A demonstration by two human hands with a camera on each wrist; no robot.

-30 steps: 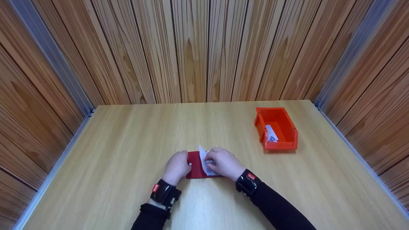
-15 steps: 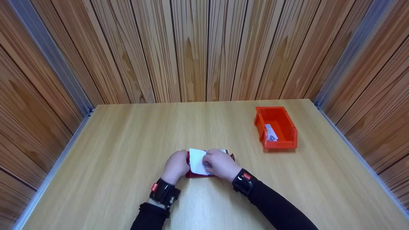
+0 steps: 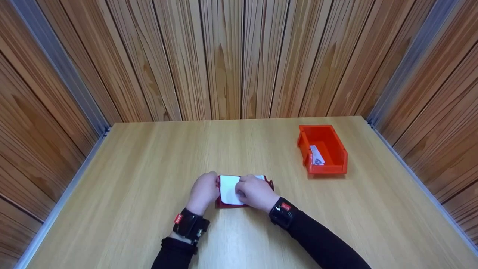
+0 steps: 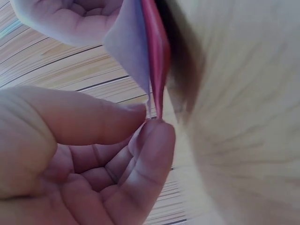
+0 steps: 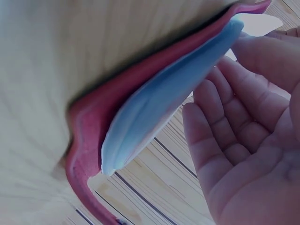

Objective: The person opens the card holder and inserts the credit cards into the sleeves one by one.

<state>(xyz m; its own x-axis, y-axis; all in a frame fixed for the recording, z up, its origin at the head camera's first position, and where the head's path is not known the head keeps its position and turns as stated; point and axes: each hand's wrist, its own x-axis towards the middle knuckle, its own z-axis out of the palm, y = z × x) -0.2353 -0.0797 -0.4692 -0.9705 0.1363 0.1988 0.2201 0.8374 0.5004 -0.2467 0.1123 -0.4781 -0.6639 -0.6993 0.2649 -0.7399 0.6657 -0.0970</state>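
Note:
A small booklet with a red cover (image 3: 228, 206) lies spread on the table between both hands, a white page (image 3: 228, 188) turned over its left half. At its left edge, my left hand (image 3: 203, 192) pinches the cover and the page between thumb and forefinger, as the left wrist view shows. My right hand (image 3: 257, 192) is over the middle, its thumb and curled fingers at the page. In the right wrist view a stack of pages (image 5: 168, 93) bulges above the red cover (image 5: 89, 124), whose right end bends up and carries a small metal snap (image 5: 121, 221).
An orange-red open bin (image 3: 328, 170) stands at the back right of the wooden table (image 3: 168, 157), with a printed white paper (image 3: 317, 155) inside. Wood-plank walls (image 3: 224, 59) enclose the table at the back and both sides.
The white page, raised near the middle one second ago, has swung left and now covers the red left half and its snap. My right hand has shifted slightly left; the left hand stays at the edge.

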